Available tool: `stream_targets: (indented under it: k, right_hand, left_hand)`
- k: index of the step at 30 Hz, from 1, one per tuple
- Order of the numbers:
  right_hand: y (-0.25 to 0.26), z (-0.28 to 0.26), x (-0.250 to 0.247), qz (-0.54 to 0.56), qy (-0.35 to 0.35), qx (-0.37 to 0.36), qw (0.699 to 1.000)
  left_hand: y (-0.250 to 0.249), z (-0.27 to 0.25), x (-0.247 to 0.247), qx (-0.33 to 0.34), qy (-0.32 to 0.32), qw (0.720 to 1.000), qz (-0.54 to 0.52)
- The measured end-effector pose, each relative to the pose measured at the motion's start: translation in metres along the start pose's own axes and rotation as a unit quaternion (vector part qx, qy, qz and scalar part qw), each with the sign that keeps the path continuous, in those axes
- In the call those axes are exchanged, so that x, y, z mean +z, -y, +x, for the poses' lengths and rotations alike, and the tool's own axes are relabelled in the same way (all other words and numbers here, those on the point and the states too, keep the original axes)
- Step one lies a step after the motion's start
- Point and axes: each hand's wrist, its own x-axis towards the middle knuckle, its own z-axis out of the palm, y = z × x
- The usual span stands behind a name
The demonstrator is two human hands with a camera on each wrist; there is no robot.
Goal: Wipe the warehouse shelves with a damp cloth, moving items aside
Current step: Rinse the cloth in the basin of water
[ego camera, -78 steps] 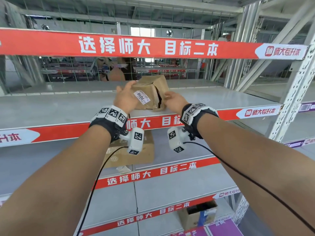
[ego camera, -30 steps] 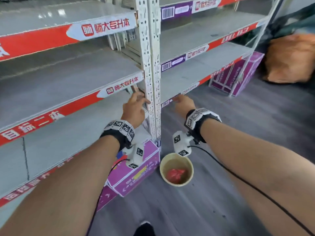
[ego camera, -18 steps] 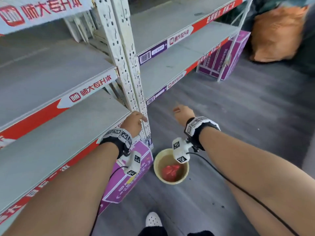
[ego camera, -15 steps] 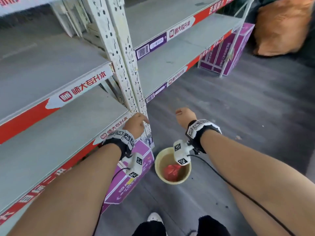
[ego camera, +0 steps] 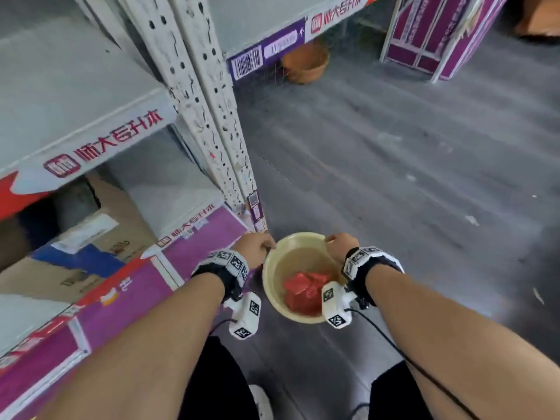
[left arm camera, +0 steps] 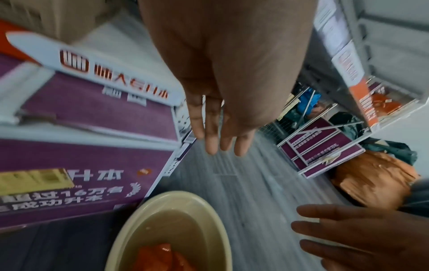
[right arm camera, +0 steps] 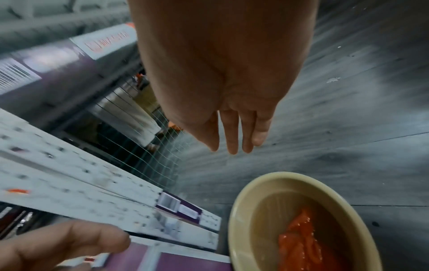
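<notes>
- The shelving unit (ego camera: 75, 95) is grey metal and takes the upper left of the head view, from 9 to 12 o'clock; its perforated white upright (ego camera: 209, 122) comes down to the dark wooden floor (ego camera: 394, 177).
- A purple carton (ego camera: 127, 298) lies on the floor at 8 o'clock, just beside the foot of the upright. A second purple carton (ego camera: 436, 34) stands at 1 o'clock, well apart from the first.
- A brown cardboard box (ego camera: 75, 268) sits under the lowest shelf, behind the near purple carton.
- The beige basin (ego camera: 272, 286) stands on the floor close to the middle of the view, at the foot of the upright, with cloudy water in it.
- The left hand (ego camera: 254, 246) is over the basin rim at its 10 o'clock side. In the left wrist view its fingers (left arm camera: 211, 139) are straight and together, and they hold nothing.
- The right hand (ego camera: 341, 245) is over the rim at 2 o'clock. Its fingers (right arm camera: 232, 135) are straight, side by side, and also hold nothing.
- The red cloth (ego camera: 303, 292) lies crumpled and wet inside the basin, toward its 5 o'clock side, apart from both hands.
</notes>
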Motion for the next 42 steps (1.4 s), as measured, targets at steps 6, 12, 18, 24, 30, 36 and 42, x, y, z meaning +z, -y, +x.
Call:
stream_targets:
  k: [6, 12, 18, 24, 30, 36, 42]
  right_hand:
    - [-0.082, 0.096, 0.100, -0.043, 0.037, 0.008, 0.998]
    - [-0.129, 0.152, 0.151, 0.013, 0.027, 0.009, 1.000]
    - [-0.149, 0.185, 0.186, 0.140, 0.028, 0.048, 0.989]
    - [-0.157, 0.208, 0.197, 0.235, 0.047, 0.087, 0.967]
    - [-0.167, 0.233, 0.207, 0.315, 0.052, 0.091, 0.943]
    - [-0.174, 0.235, 0.213, 0.310, 0.095, 0.102, 0.940]
    - [-0.148, 0.216, 0.227, 0.333, 0.231, 0.117, 0.907]
  left_hand:
    - [0.070, 0.076, 0.129, -0.023, 0.072, 0.995, 0.060]
    - [0.098, 0.131, 0.201, 0.002, 0.081, 0.994, 0.077]
    - [0.112, 0.154, 0.245, -0.041, 0.121, 0.989, 0.072]
    - [0.123, 0.169, 0.273, -0.074, 0.156, 0.980, 0.096]
    - [0.138, 0.184, 0.288, -0.119, 0.177, 0.974, 0.080]
    - [0.143, 0.193, 0.295, -0.138, 0.195, 0.966, 0.103]
    - [0.129, 0.191, 0.304, -0.089, 0.312, 0.943, 0.069]
